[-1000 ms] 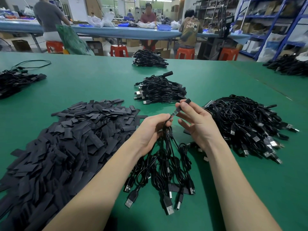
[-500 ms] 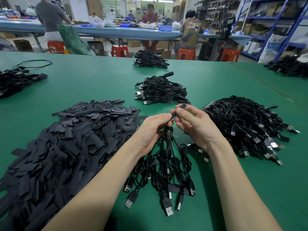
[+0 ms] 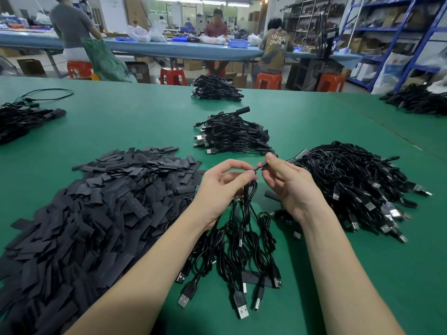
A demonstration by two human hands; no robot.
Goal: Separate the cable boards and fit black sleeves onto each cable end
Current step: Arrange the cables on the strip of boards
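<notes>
My left hand (image 3: 221, 187) grips a bundle of black USB cables (image 3: 242, 247) that hangs down onto the green table (image 3: 145, 122), USB plugs fanned out near me. Its thumb and forefinger pinch one cable end just above the bundle. My right hand (image 3: 290, 184) pinches a short black sleeve (image 3: 264, 163) sitting over that cable end. A small board edge (image 3: 238, 199) peeks out under my left palm. A large heap of flat black sleeves (image 3: 79, 213) lies to the left.
A big pile of black cables (image 3: 358, 184) lies right of my hands. Smaller cable piles sit ahead (image 3: 232, 136), farther back (image 3: 214, 89), at far left (image 3: 21, 119) and far right (image 3: 416, 100). People sit at a blue bench (image 3: 169, 48) behind.
My right hand has drawn in toward my left, sliding the sleeve down along the cable end. My left fingers have opened slightly around the pinch. The hanging bundle stays put.
</notes>
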